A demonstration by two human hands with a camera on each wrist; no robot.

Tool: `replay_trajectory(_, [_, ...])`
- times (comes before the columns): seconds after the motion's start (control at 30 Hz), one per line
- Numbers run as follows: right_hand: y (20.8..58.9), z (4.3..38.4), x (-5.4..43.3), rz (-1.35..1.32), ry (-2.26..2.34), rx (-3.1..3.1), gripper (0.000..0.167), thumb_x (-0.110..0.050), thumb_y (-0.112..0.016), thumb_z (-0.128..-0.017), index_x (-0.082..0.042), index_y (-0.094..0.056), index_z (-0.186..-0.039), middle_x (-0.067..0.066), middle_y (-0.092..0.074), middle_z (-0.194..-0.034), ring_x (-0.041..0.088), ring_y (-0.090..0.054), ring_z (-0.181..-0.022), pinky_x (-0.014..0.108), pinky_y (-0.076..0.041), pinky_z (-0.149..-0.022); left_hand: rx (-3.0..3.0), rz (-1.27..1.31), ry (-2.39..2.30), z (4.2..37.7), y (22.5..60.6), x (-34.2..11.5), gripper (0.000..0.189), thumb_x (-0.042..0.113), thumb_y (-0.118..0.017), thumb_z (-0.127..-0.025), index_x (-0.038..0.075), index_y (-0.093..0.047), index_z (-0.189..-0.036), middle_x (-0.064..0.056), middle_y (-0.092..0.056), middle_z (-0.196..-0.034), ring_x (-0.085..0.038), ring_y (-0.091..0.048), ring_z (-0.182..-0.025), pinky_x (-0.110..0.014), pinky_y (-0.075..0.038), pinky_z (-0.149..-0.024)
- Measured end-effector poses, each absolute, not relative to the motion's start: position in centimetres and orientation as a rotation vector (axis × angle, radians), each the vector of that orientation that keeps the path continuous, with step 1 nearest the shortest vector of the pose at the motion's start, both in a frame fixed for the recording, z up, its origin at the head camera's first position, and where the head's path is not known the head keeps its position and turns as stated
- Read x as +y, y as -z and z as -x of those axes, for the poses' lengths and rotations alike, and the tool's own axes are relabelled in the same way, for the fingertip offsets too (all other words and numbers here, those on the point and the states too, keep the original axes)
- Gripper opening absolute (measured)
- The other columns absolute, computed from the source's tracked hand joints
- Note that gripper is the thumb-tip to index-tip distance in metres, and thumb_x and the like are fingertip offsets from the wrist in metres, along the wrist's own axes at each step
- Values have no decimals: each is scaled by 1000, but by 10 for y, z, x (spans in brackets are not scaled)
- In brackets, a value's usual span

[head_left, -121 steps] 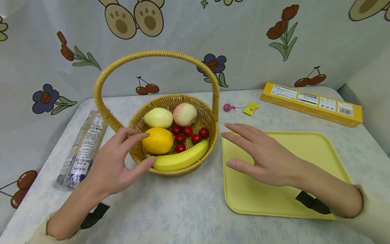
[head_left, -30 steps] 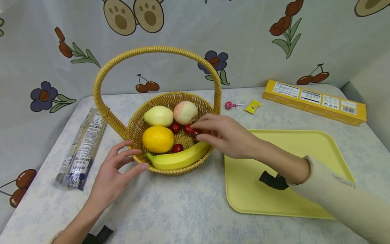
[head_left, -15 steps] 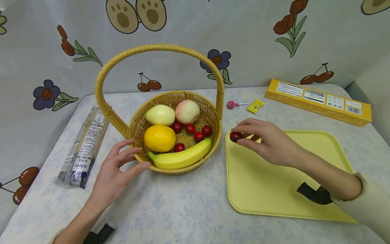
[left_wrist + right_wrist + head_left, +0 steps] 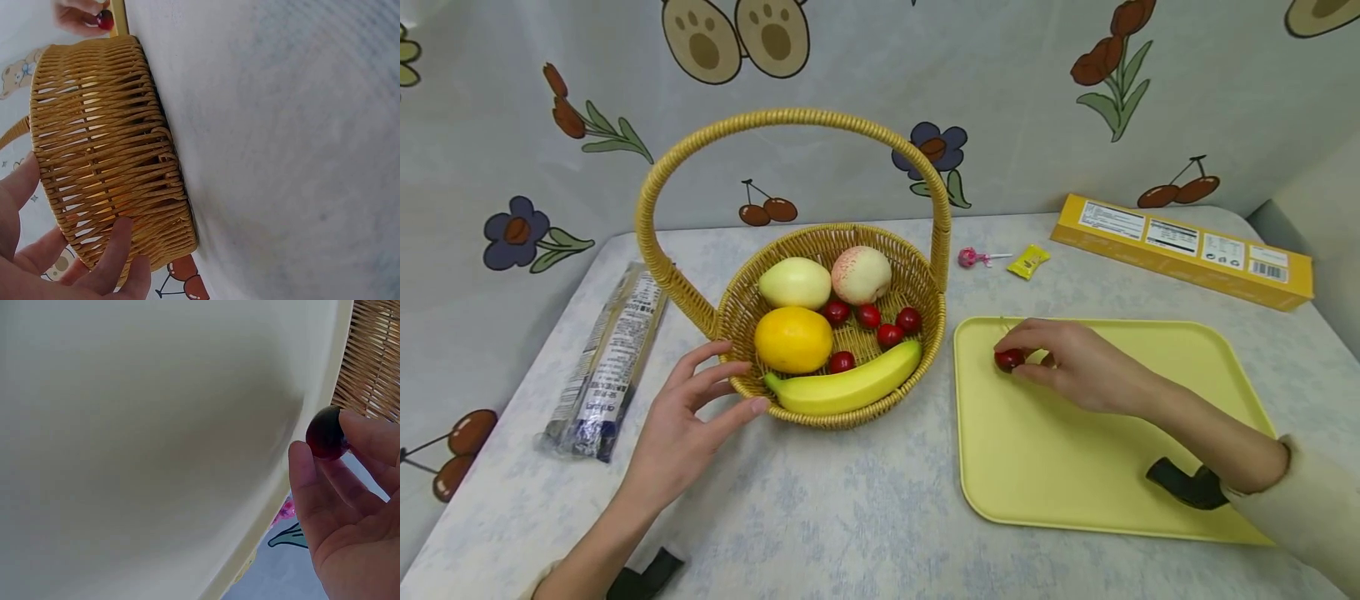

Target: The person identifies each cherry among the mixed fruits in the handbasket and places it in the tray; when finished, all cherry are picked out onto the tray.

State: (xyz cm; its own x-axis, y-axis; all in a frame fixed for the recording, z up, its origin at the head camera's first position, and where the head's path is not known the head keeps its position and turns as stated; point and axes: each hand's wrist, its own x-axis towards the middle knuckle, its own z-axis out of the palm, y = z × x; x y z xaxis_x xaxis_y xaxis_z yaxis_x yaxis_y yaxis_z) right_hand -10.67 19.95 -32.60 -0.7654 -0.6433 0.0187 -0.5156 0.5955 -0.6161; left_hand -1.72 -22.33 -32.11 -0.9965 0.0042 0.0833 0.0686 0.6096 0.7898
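In the head view, the right hand [image 4: 1078, 367] pinches a dark red cherry [image 4: 1009, 360] between thumb and fingertips, over the upper left part of a yellow tray [image 4: 1060, 475]. The right wrist view shows the cherry [image 4: 326, 433] close up near the tray's rim. At the left front side of a wicker basket [image 4: 942, 333], the left hand [image 4: 688, 425] rests spread fingers and thumb against rim and wall. Inside the basket lie a banana [image 4: 850, 387], an orange-yellow fruit [image 4: 793, 340], a pale green-yellow fruit [image 4: 794, 283], a peach [image 4: 861, 275] and several cherries [image 4: 890, 336].
A lollipop [image 4: 970, 257] and a yellow-wrapped candy [image 4: 1028, 262] lie behind the tray. A long yellow box [image 4: 1180, 250] stands at the back right. Clear-wrapped packages [image 4: 606, 367] lie left of the basket, whose tall arched handle [image 4: 793, 118] rises above the fruit.
The right hand reached into the basket, took hold of a cherry and carried it right, over the tray, then slightly lower. The left hand came to the basket's rim and stays there.
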Motion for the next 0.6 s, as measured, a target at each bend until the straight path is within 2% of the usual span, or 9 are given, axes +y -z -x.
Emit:
replay_trajectory(0.2, [332,107,200,979,858,2625,30,2,-74,-86,-10,-71,-113,-3,-67,-109,14,-60,-97,39,-56,-82,-2756,66,1365,17,320,-224,43,21,-77,-89,-1,-65,-124,-6,-40,-147,-36,-62,-110,-20,-56,-75])
replay_trajectory(0.6, [333,107,201,1019,863,2647,28,2,-74,-85,-11,-72,-110,-4,-67,-107,13,-61,-93,36,-57,-76,-2750,84,1364,18,320,-224,41,19,-77,-89,-2,-66,-122,-8,-41,-145,-37,-63,-109,-21,-56,-76])
